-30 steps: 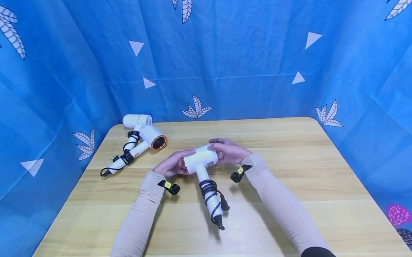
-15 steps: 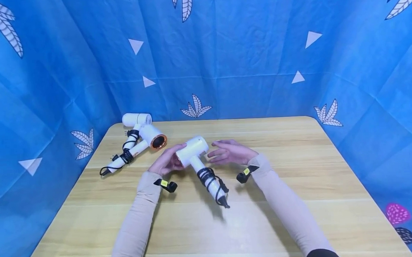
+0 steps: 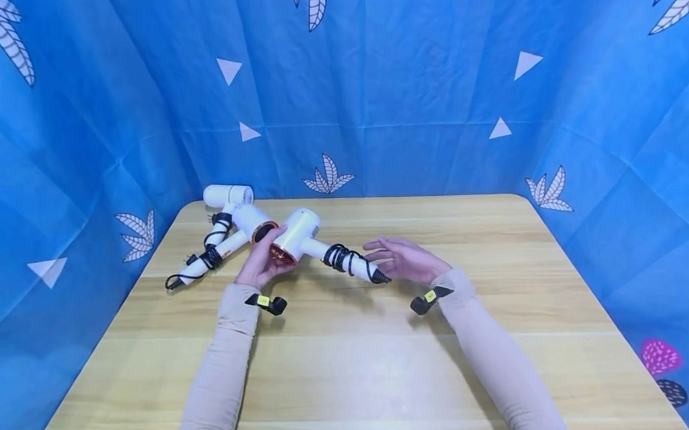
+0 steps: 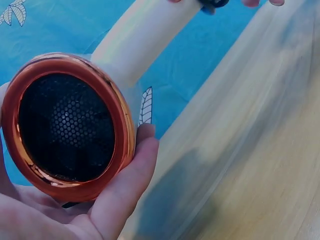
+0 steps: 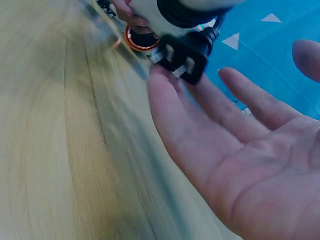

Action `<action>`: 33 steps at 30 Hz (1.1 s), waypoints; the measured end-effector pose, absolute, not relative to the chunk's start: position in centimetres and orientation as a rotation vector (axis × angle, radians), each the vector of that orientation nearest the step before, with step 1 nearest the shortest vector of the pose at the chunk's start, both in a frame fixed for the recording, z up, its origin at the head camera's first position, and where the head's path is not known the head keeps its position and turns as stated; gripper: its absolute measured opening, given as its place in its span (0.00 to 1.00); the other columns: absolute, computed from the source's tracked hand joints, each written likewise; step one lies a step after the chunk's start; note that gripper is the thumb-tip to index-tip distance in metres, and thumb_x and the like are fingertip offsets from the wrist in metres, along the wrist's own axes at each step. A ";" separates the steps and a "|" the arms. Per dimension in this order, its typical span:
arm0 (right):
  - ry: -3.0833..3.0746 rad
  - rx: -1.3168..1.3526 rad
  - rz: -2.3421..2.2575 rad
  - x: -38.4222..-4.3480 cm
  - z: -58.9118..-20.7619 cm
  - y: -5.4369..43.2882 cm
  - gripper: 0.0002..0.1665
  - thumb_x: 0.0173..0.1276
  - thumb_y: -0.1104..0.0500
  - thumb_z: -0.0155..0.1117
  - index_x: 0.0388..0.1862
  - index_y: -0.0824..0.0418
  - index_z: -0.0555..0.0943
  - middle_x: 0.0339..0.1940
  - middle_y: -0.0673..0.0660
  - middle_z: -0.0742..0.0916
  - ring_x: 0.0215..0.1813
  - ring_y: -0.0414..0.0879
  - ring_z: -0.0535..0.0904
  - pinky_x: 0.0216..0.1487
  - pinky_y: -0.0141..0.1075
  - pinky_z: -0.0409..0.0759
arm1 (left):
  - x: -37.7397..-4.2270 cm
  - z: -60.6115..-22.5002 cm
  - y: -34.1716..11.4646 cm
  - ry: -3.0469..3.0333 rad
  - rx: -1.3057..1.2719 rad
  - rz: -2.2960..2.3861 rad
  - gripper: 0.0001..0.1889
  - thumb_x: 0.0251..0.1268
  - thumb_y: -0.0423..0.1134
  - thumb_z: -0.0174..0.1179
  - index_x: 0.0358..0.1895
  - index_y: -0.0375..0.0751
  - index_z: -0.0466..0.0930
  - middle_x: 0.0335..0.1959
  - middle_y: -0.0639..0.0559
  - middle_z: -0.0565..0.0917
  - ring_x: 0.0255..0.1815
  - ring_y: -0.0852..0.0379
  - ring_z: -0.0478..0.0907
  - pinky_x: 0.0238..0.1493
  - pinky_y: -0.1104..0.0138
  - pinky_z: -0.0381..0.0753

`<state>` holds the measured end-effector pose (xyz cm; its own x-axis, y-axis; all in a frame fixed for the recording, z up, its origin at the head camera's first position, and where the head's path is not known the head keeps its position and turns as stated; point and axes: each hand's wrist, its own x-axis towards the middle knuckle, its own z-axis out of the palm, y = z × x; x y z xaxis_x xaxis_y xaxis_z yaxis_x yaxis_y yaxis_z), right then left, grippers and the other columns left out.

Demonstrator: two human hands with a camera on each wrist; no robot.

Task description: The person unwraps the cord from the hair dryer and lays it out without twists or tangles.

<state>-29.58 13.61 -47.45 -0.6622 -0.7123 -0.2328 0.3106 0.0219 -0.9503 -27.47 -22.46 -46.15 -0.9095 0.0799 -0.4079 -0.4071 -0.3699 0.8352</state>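
Observation:
My left hand [image 3: 260, 261] grips a white hair dryer [image 3: 302, 231] by the barrel, near its copper-rimmed end. In the left wrist view the thumb and fingers curl around that copper rim [image 4: 126, 107], with a dark mesh inside it. The dryer is off the table, its handle pointing right and slightly toward me. A black cord [image 3: 339, 258] is wound around the handle. My right hand [image 3: 408, 260] is beside the handle's end, fingers extended and holding nothing. In the right wrist view a two-pin plug [image 5: 186, 60] hangs close to the fingertips; I cannot tell whether they touch.
Two more white hair dryers lie at the back left of the wooden table [image 3: 352, 370]. The copper-rimmed one [image 3: 248, 220] is right beside my left hand; the other dryer [image 3: 221, 195] lies behind it. Blue patterned cloth [image 3: 420, 94] encloses the back and sides.
My right hand has let go of the dryer's barrel and moved right. My left hand has carried the dryer left and back, its handle swinging from pointing toward me to pointing right.

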 end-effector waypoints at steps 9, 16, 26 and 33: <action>1.415 -0.452 -1.841 -29.2 -47.3 13.6 0.42 0.86 0.37 0.35 0.83 0.66 0.51 0.82 0.67 0.61 0.79 0.69 0.66 0.82 0.63 0.59 | -27.6 -45.9 -22.4 1.483 -0.460 2.435 0.23 0.74 0.53 0.60 0.65 0.55 0.64 0.54 0.50 0.75 0.44 0.55 0.84 0.47 0.61 0.90; 1.462 -0.283 -1.960 -29.0 -47.1 13.0 0.39 0.86 0.41 0.40 0.84 0.62 0.48 0.82 0.68 0.62 0.81 0.72 0.60 0.83 0.60 0.59 | -27.6 -46.0 -21.8 1.478 -0.467 2.461 0.32 0.76 0.53 0.59 0.74 0.49 0.57 0.55 0.50 0.75 0.46 0.57 0.85 0.59 0.56 0.86; 1.511 -0.071 -2.164 -28.9 -47.4 11.5 0.22 0.87 0.50 0.43 0.68 0.61 0.69 0.56 0.57 0.76 0.46 0.45 0.84 0.51 0.30 0.83 | -27.2 -46.3 -20.2 1.494 -0.485 2.455 0.35 0.78 0.54 0.54 0.79 0.46 0.53 0.62 0.49 0.72 0.52 0.55 0.81 0.66 0.53 0.81; 1.502 -0.046 -2.220 -29.4 -47.6 11.9 0.29 0.87 0.52 0.41 0.74 0.72 0.62 0.57 0.60 0.76 0.38 0.41 0.82 0.38 0.24 0.80 | -27.5 -46.7 -19.8 1.570 -0.449 2.363 0.36 0.77 0.56 0.54 0.80 0.48 0.54 0.66 0.49 0.71 0.62 0.51 0.77 0.66 0.55 0.77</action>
